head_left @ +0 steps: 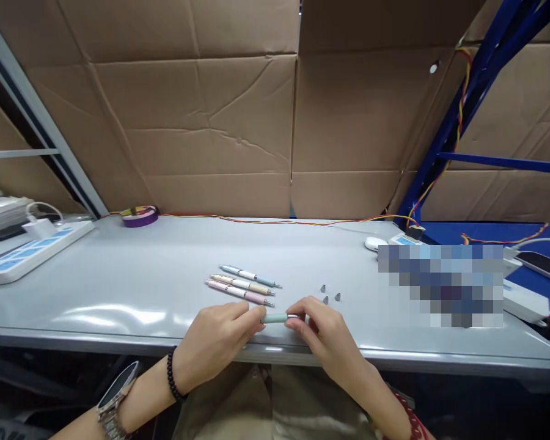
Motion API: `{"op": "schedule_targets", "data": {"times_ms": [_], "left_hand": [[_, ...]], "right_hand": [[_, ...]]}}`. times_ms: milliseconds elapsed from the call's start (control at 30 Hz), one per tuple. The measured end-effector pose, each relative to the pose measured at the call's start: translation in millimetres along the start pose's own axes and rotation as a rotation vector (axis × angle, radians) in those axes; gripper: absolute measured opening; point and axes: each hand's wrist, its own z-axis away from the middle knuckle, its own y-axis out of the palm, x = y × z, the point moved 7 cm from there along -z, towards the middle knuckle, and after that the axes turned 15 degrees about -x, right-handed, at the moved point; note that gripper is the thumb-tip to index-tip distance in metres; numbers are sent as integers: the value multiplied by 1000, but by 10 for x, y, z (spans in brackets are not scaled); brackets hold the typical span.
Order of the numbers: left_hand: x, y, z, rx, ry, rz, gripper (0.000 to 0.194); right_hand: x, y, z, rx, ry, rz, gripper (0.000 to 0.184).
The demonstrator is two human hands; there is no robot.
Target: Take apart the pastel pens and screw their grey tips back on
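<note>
So, both hands are on one thing here: a slim pale green pen barrel (275, 318), low and centre in the frame, just by the front edge of the grey bench (119, 293). Its long axis runs pretty much straight left to right, roughly along that edge, so it bridges the gap between the two hands.

The left hand (224, 339) has its fingers closed round the left end, hiding that bit. The right hand (327, 336) has thumb and fingers pinched in at the other end, where something silvery shows. Can't tell if that's a separate piece or part of the barrel, tbh. Only the middle stretch is out in the open.

Just above the left hand there's a light blue and white pen (250, 276), a beige and white pen (242, 285) and a pink and white pen (239, 292), side by side, silvery ends down to the right, so they're tilted compared to the green one. Three small silvery cone-shaped pieces (338, 297) sit just above the right hand, which is clearly the nearer hand to them. Purple tape roll (140, 217) is way back, upper left of the bench.
</note>
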Motion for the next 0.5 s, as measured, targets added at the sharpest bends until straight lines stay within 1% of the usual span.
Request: {"op": "schedule_targets", "data": {"times_ms": [67,100,233,300,400,500], "left_hand": [[-1,-29,-20,-36,12,-3,27],[-3,-29,-19,-36,17,6,28],[-10,49,42,66,27,86,29],[-19,70,65,85,46,115,26],[-36,46,52,41,97,89,25],[-31,2,14,-8,121,23,25]], "right_hand": [[5,-15,-6,-30,-9,-49,4],[11,-23,-6,-48,-20,-81,4],[43,-45,8,-79,-71,-219,7],[67,-58,13,-82,-101,-256,9],[85,-75,14,-95,-125,-256,9],[91,-77,9,-108,-131,-230,5]]}}
